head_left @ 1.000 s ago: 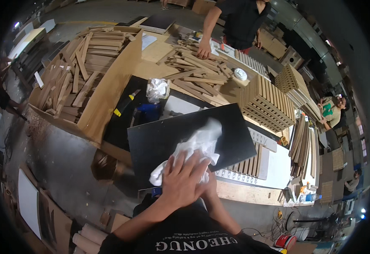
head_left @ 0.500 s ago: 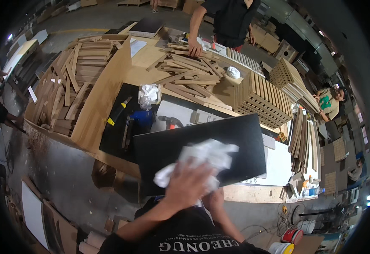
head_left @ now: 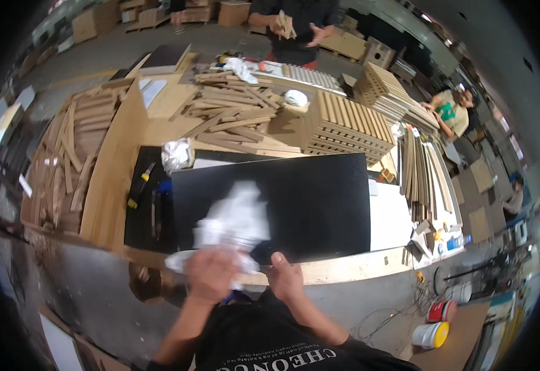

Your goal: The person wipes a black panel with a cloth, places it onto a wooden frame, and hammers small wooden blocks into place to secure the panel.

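1. The left hand (head_left: 211, 275) is on a bunched white cloth (head_left: 236, 216), over the left part of the black panel (head_left: 313, 204); blur hides whether its fingers are closed or spread.
2. The right hand (head_left: 286, 278) clamps the panel's near edge, thumb on top, its other fingers hidden.
3. The panel is over the near side of the bench (head_left: 338, 268).
4. A yellow-and-black cutter (head_left: 140, 185) lies left of the panel; wooden strips (head_left: 236, 111) lie piled beyond it.

The panel (head_left: 307, 204) looks smooth — nearly matt — and the rag (head_left: 233, 222) cloth (crumpled).
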The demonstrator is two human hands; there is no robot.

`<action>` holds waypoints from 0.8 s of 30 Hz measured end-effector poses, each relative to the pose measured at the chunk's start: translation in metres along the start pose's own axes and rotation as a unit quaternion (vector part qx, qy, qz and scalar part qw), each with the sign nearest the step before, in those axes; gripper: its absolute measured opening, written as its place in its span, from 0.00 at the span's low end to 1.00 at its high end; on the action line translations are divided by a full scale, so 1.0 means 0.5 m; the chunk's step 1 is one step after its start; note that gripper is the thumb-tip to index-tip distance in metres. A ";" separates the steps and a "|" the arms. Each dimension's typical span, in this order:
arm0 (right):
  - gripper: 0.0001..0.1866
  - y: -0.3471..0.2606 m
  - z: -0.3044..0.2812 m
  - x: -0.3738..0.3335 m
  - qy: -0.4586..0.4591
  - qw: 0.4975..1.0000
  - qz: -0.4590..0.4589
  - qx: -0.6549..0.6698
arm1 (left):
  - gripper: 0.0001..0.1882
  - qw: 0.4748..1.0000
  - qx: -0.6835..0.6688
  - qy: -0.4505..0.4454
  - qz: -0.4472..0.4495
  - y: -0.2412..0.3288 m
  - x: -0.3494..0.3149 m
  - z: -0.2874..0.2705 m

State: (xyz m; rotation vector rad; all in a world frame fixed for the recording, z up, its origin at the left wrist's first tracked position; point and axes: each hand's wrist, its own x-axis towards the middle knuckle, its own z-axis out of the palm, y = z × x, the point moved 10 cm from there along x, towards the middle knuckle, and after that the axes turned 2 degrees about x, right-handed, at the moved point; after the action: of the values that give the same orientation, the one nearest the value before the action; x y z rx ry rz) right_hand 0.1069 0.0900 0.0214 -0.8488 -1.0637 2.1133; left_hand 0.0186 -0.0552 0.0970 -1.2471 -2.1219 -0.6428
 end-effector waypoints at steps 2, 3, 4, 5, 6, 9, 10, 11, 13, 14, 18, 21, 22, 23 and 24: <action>0.15 0.009 -0.024 0.011 -0.053 0.998 -0.011 0.040 | 0.16 0.959 -0.020 -0.075 -0.274 -0.246 -0.108 0.010; 0.15 -0.017 -0.041 0.013 -0.044 0.998 -0.019 0.049 | 0.16 0.949 -0.016 -0.054 -0.310 -0.315 -0.151 -0.039; 0.16 -0.042 -0.045 0.023 -0.054 0.997 -0.021 -0.049 | 0.17 0.962 0.024 -0.019 -0.273 -0.304 -0.133 -0.097; 0.17 -0.060 -0.048 0.026 -0.058 0.987 -0.021 -0.147 | 0.17 0.971 0.060 0.013 -0.233 -0.286 -0.107 -0.154; 0.17 -0.092 -0.056 0.039 -0.058 0.983 -0.100 -0.141 | 0.17 0.973 0.054 0.012 -0.223 -0.257 -0.075 -0.181; 0.17 -0.180 0.001 0.058 -0.230 0.959 -0.095 -0.139 | 0.18 0.992 0.012 0.026 -0.126 -0.152 0.043 -0.189; 0.17 -0.180 0.005 0.069 -0.298 0.946 -0.044 -0.120 | 0.17 0.976 -0.102 0.052 -0.183 -0.175 0.065 -0.172; 0.23 -0.172 -0.002 0.076 -0.297 0.953 0.003 -0.055 | 0.17 0.944 -0.213 0.074 -0.239 -0.191 0.071 -0.154; 0.32 -0.107 -0.048 0.052 -0.228 0.896 0.072 -0.373 | 0.17 0.895 -0.320 0.059 -0.306 -0.179 0.066 -0.104; 0.39 -0.057 -0.080 0.059 -0.241 0.861 -0.129 -0.429 | 0.17 0.892 -0.315 0.069 -0.317 -0.177 0.056 -0.086; 0.40 0.051 -0.035 0.026 -0.303 0.923 0.102 -0.216 | 0.19 0.914 -0.267 0.062 -0.300 -0.148 -0.023 -0.117; 0.42 0.051 -0.046 0.020 -0.329 0.914 0.053 -0.233 | 0.21 0.942 -0.253 0.001 -0.222 -0.068 -0.040 -0.131; 0.44 0.041 -0.028 -0.012 -0.356 0.906 0.044 -0.226 | 0.22 0.936 -0.287 -0.034 -0.199 -0.044 -0.069 -0.122; 0.45 0.037 -0.012 -0.030 -0.386 0.895 0.032 -0.222 | 0.24 0.938 -0.283 -0.151 -0.133 0.008 -0.084 -0.087; 0.47 0.058 -0.020 -0.030 -0.389 0.888 0.019 -0.245 | 0.26 0.930 -0.293 -0.216 -0.053 0.067 -0.106 -0.044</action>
State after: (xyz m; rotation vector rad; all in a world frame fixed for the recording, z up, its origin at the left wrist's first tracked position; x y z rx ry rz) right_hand 0.1168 0.0693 -0.0036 -0.1770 -2.0667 2.2954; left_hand 0.0743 -0.0868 0.0792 -1.7244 -2.4610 -1.2095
